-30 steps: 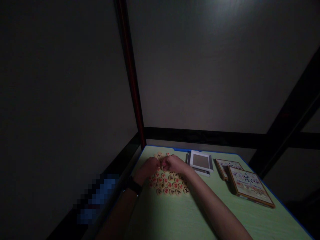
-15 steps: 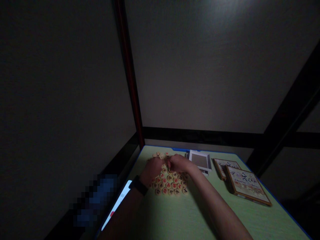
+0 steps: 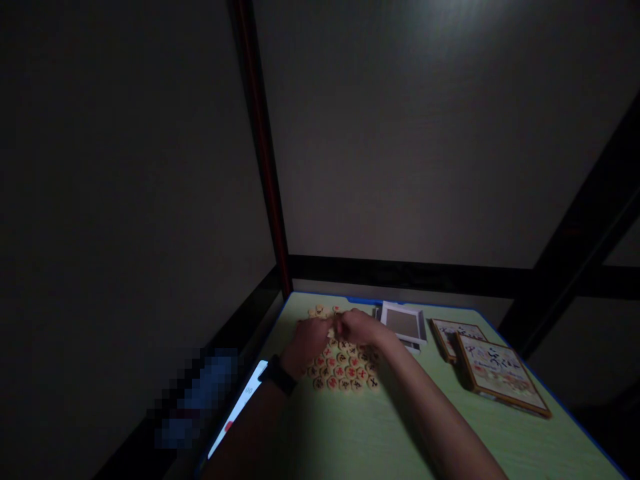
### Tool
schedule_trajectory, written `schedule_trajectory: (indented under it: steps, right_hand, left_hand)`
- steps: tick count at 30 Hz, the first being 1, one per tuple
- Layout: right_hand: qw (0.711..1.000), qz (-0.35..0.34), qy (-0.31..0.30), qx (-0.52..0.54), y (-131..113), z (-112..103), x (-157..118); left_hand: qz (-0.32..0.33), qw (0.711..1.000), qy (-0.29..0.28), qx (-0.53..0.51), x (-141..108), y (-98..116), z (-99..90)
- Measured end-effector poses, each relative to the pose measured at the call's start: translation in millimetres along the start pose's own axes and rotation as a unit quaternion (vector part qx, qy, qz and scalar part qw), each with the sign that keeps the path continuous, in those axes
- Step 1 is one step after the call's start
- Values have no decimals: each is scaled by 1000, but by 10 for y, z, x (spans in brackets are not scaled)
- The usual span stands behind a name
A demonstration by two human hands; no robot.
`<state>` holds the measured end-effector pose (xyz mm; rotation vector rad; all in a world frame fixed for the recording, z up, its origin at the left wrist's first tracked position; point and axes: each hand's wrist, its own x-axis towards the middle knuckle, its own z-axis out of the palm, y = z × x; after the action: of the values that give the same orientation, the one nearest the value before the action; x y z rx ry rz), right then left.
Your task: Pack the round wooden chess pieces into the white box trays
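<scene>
Round Chinese chess pieces with red and black characters lie packed in rows on the pale green table. Over the far part of this group, my left hand is closed, a dark band round its wrist. Beside it my right hand is closed too, thumb and fingers drawn together. The fingertips of both nearly meet among the pieces. Whatever they pinch is hidden by the hands and the dim light. A few more pieces show just beyond my hands.
To the right of my hands is an open white box tray, with another box part under it. Two flat printed boxes overlap at the table's right side. A lit phone or tablet screen lies at the left edge. Walls stand close behind and left.
My left hand has shifted slightly right, closer to my right hand. The whole view has moved a little; the rows of pieces look the same.
</scene>
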<state>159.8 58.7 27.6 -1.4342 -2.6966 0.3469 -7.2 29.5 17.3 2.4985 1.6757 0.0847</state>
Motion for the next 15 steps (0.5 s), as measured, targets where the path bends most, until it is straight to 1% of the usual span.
schedule_trajectory:
  steps: [3, 5, 8, 10, 12, 15]
  right_hand:
    - [999, 8, 45, -3, -17, 31, 26]
    - [998, 3, 66, -3, -48, 81, 51]
    - [997, -16, 70, 2, -88, 187, 92]
    - [998, -20, 67, 5, -91, 259, 117]
    - [997, -20, 68, 12, -72, 313, 139]
    - [996, -17, 76, 33, -12, 343, 161]
  left_hand:
    - [6, 1000, 18, -25, 7, -82, 6]
    - [14, 999, 11, -39, 24, -135, 17]
    - [27, 998, 5, -57, 53, -193, 64]
    - [34, 997, 18, -65, 70, -222, 108]
    - [32, 997, 33, -67, 81, -245, 149]
    - [18, 997, 36, -66, 83, -270, 180]
